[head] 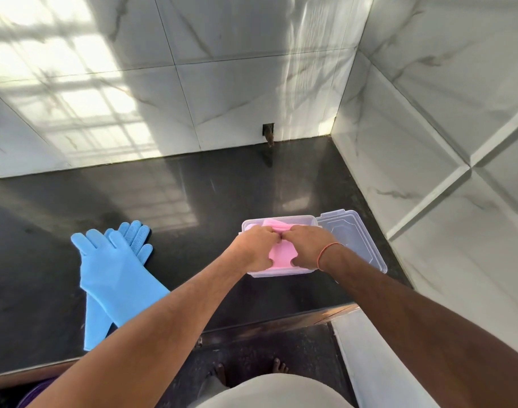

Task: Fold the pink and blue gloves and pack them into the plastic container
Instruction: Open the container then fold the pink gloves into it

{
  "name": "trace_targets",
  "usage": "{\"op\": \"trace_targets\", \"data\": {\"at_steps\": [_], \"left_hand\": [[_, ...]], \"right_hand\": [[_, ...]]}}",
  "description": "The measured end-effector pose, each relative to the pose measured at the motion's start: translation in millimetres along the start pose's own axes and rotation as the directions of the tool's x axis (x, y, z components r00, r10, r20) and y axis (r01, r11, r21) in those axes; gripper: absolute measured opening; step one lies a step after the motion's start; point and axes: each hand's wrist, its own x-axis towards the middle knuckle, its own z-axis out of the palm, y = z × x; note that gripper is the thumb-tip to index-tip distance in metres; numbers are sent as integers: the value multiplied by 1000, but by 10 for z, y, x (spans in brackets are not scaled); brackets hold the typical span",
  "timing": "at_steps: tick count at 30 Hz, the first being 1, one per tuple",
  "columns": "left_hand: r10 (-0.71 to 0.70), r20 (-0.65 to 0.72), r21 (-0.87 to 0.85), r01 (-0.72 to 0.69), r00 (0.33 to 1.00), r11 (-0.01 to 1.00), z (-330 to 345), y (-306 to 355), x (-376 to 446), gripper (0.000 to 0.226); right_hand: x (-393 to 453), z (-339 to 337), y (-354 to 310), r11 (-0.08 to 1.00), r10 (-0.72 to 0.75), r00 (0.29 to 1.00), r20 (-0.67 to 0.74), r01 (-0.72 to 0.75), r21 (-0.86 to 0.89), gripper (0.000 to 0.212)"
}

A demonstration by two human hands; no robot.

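- My left hand (256, 248) and right hand (306, 245) grip closed on the folded pink gloves (282, 254), pressing them into the plastic container (251, 223).
- Released early, the springy fold may pop out.
- Blue gloves (116, 266) lie unfolded, left of the container.

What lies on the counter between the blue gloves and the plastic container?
Nothing on it: the head view shows bare black counter between the blue gloves and the container; only the left forearm crosses above.

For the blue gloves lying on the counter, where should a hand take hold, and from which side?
Probably the cuff ends of the blue gloves, from the near counter edge: they lie flat and crossed, fingers pointing toward the wall, cuffs nearest the person.
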Motion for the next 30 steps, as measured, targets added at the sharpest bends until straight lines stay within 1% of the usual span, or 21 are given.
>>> {"op": "trace_targets", "data": {"at_steps": [4, 7, 11, 15, 18, 20, 22, 23, 25, 27, 29, 30], "left_hand": [[1, -3, 2, -1, 1000, 1000, 72, 10, 60, 39], [-5, 43, 38, 3, 999, 999, 81, 33, 120, 32], [-42, 102, 108, 31, 994, 994, 96, 61, 201, 36], [-11, 154, 155, -13, 988, 988, 106, 38, 257, 40], [13, 159, 194, -44, 987, 980, 125, 23, 296, 43], [29, 154, 188, -58, 988, 981, 127, 3, 287, 40], [45, 139, 142, -65, 989, 988, 130, -25, 250, 30], [45, 122, 129, -61, 992, 990, 131, -32, 215, 26], [49, 50, 137, -56, 998, 989, 131, -24, 109, 26], [74, -84, 80, -68, 994, 995, 131, -8, -40, 29], [93, -251, -39, -106, 964, 994, 139, -8, -220, 30], [95, -340, -84, -130, 936, 988, 150, -12, -311, 29]], "right_hand": [[54, 67, 1, 1000, -4, 1000, 7, 4, 6, 58], [97, 112, 15, 1000, -16, 1000, 14, 16, 15, 54], [175, 169, 16, 999, -12, 999, 41, 10, 53, 57], [233, 190, -3, 999, 13, 998, 61, -16, 49, 57], [265, 206, -10, 999, 29, 997, 70, -32, 43, 63], [275, 216, -10, 999, 31, 997, 70, -33, 30, 63], [270, 217, -9, 1000, 20, 998, 63, -21, 9, 60], [260, 207, -7, 1000, 12, 998, 60, -13, 7, 57], [243, 183, -5, 1000, -10, 998, 59, 9, 16, 48], [221, 166, -7, 999, -30, 999, 20, 30, -14, 36], [181, 134, 13, 999, -22, 995, -94, 20, -25, 26], [157, 108, 37, 1000, -19, 985, -173, 19, -2, 21]]}}
